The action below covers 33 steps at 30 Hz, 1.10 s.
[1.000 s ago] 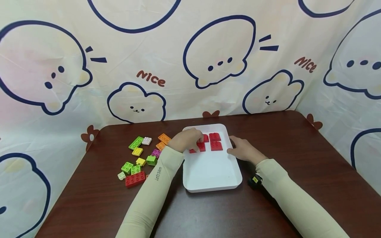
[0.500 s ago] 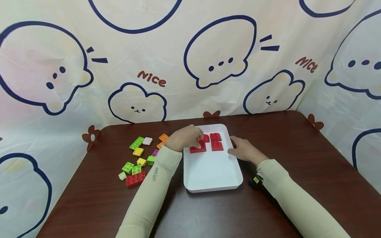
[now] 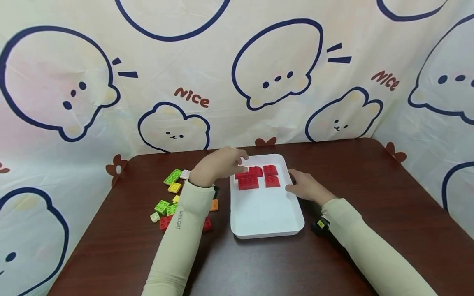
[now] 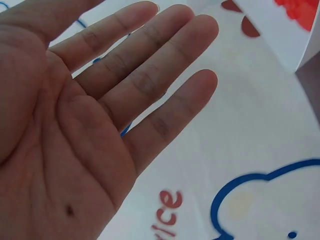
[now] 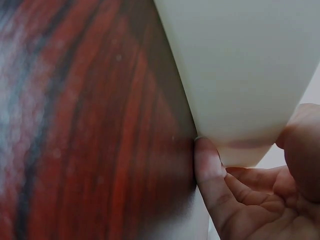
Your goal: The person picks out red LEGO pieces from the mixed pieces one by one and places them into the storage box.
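In the head view a white tray [image 3: 266, 216] lies on the table with several red toy building bricks [image 3: 248, 183] grouped in its far half. My left hand [image 3: 217, 165] hovers over the tray's far left corner, holding nothing. The left wrist view shows that palm [image 4: 75, 140] with its fingers [image 4: 175, 102] stretched out. At the tray's right side, my right hand [image 3: 307, 188] holds the edge. In the right wrist view its thumb is near the rim and a fingertip [image 5: 206, 157] touches the lower edge of the tray wall [image 5: 240, 75].
Left of the tray lie loose bricks: green [image 3: 172, 177], yellow [image 3: 174, 187], orange [image 3: 214, 205] and red [image 3: 166, 223], among others. My left forearm [image 3: 179, 230] hides part of them. A patterned cloth [image 3: 237, 82] hangs behind the brown table [image 3: 237, 271].
My left hand has let go of the red brick in the tray and moved up and left, fingers straightening. More red bricks show now. The right hand stays at the tray.
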Available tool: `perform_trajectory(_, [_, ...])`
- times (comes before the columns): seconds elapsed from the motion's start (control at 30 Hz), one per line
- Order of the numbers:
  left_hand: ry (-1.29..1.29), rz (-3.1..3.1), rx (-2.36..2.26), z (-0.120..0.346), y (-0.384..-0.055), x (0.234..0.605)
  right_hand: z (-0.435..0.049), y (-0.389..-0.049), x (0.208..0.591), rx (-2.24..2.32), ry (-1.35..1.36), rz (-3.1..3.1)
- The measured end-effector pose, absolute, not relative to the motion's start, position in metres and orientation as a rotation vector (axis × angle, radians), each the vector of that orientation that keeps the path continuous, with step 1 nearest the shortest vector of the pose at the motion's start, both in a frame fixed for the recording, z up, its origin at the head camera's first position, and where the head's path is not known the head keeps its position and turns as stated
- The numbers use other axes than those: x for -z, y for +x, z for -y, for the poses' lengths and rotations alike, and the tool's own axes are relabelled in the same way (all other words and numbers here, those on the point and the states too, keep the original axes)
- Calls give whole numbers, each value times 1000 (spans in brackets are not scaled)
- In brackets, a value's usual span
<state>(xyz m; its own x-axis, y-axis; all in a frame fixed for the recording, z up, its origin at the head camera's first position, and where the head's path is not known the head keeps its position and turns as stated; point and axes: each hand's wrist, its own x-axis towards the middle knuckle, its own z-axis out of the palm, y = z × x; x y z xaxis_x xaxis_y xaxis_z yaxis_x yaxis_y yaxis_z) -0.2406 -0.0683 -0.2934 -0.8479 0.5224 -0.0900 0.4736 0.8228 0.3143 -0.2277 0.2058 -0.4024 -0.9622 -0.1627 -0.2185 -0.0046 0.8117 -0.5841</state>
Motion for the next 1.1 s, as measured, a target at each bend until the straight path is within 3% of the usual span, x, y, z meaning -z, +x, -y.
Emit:
perform_trajectory(0.5, [829,-2880,-372,86,-211,268,-206,-228,404,881,-145,-2747])
perform_trajectory(1.1, [862,-2892,-274,111,-184,284,-208,-229,404,882,-145,-2744])
